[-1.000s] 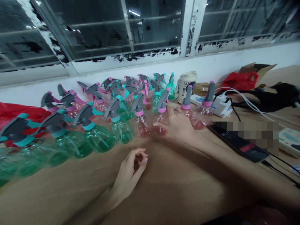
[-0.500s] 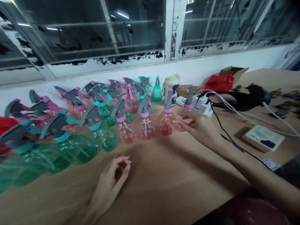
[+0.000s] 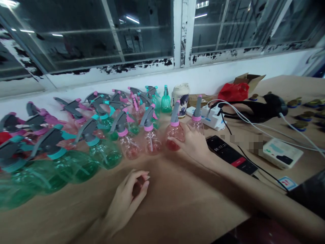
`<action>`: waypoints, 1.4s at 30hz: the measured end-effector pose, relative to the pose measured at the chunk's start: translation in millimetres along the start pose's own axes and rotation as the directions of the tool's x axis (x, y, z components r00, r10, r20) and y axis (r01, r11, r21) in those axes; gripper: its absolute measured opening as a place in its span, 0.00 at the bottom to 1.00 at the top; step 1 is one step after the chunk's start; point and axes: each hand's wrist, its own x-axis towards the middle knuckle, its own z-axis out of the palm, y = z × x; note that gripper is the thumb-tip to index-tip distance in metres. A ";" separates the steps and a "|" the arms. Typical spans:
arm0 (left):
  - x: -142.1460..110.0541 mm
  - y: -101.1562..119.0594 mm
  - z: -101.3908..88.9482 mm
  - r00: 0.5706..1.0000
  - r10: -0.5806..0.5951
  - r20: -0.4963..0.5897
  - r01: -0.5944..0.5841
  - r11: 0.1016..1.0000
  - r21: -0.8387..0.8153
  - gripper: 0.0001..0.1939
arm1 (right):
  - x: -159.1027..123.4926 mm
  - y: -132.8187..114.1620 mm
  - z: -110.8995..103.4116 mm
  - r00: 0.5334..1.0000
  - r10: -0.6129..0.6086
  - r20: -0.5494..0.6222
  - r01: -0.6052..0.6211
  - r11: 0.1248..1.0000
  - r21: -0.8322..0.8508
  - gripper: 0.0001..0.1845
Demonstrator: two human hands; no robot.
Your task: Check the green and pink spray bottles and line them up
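My right hand (image 3: 194, 144) is closed round the right side of a clear pink spray bottle (image 3: 174, 133) with a grey trigger head, its thumb across the front. The bottle stands upright on the tabletop. Just behind that hand is another pink spray bottle (image 3: 197, 119), partly hidden by the fingers. To the left stand two more pink bottles, one of them a spray bottle (image 3: 151, 140) with a visible dip tube. My left hand (image 3: 124, 198) rests low over the table, loosely curled, thumb and fingertips slightly apart, holding nothing. Its nearest bottle is a green spray bottle (image 3: 108, 154).
Several green and pink spray bottles crowd the left and back. A paper coffee cup (image 3: 180, 95), a white power strip (image 3: 215, 117) with cables and a red plastic bag (image 3: 233, 91) lie behind. Rightward are a phone (image 3: 228, 154) showing a timer and a white box-shaped device (image 3: 283, 152).
My right hand has moved left from beside the rightmost pink bottle onto its left neighbour, uncovering the phone. My left hand has shifted slightly right. The view has turned a little.
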 end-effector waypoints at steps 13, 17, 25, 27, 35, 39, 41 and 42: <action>73.3 58.8 7.4 0.998 0.063 -0.029 -0.069 0.944 -0.321 0.32 | -56.2 -16.0 -31.8 0.986 -0.147 0.073 0.140 0.986 0.091 0.25; 70.7 70.0 -3.4 0.998 0.063 -0.014 -0.063 0.921 -0.385 0.33 | -73.4 -38.7 -35.8 0.977 -0.160 0.138 0.137 0.977 0.166 0.27; 37.7 53.5 -15.4 0.989 -0.074 -0.124 0.020 0.919 -0.393 0.14 | -97.6 -85.2 -27.0 0.949 -0.307 0.072 0.289 0.937 0.194 0.36; 29.0 46.7 -21.2 0.979 -0.081 -0.184 0.012 0.937 -0.348 0.12 | -99.6 -94.0 -27.3 0.945 -0.319 0.075 0.290 0.921 0.261 0.37; 17.2 33.6 -45.8 0.973 -0.050 -0.226 -0.013 0.963 -0.269 0.06 | -79.5 -75.3 -25.3 0.851 -0.484 0.205 0.220 0.682 0.697 0.20; 19.4 30.9 -47.2 0.977 -0.034 -0.211 -0.024 0.963 -0.269 0.06 | -74.2 -42.1 1.1 0.819 -0.528 0.225 0.326 0.750 0.575 0.16; 20.2 29.8 -47.7 0.982 -0.011 -0.189 -0.043 0.958 -0.282 0.08 | -74.3 -28.3 14.4 0.801 -0.560 0.213 0.385 0.754 0.533 0.17; 20.5 29.3 -48.0 0.985 0.001 -0.175 -0.053 0.955 -0.292 0.09 | -74.4 -23.0 20.2 0.793 -0.572 0.210 0.408 0.754 0.515 0.17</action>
